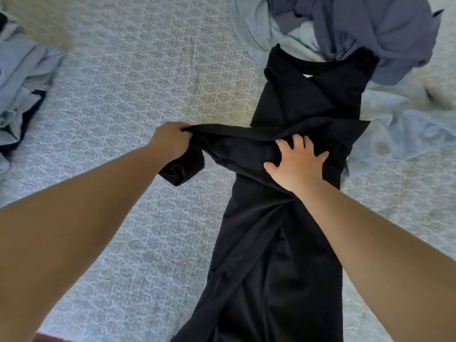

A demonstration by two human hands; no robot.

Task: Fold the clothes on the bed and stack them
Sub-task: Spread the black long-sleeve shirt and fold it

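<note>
Grip: left hand [170,139] is clenched around a bunched bit of the black garment [283,243], looks like a sleeve end, held up just off the bedspread [148,70]. Right hand [294,160] isn't grabbing anything, it's flat with fingers spread, pressing the cloth down.

Where the garment is: laid out long on the bed, running from the near edge up toward the far side, already narrowed into a strip. Its top end touches the heap of blue-grey clothes [357,28] at top right.

Step in hand: I'd say the sleeve fold, the left side getting pulled across the body while the right palm pins the middle.

Next move: probably carry that sleeve over to the right and lay it flat across the pinned part, then smooth it out. The right hand has to get out of the way without letting the strip shift.

Still to go: plenty. The heap looks unfolded, and there's another light blue bundle [22,77] at far left; can't tell if that one's folded.

Watch out: black on black, so the creases are hard to read.
</note>
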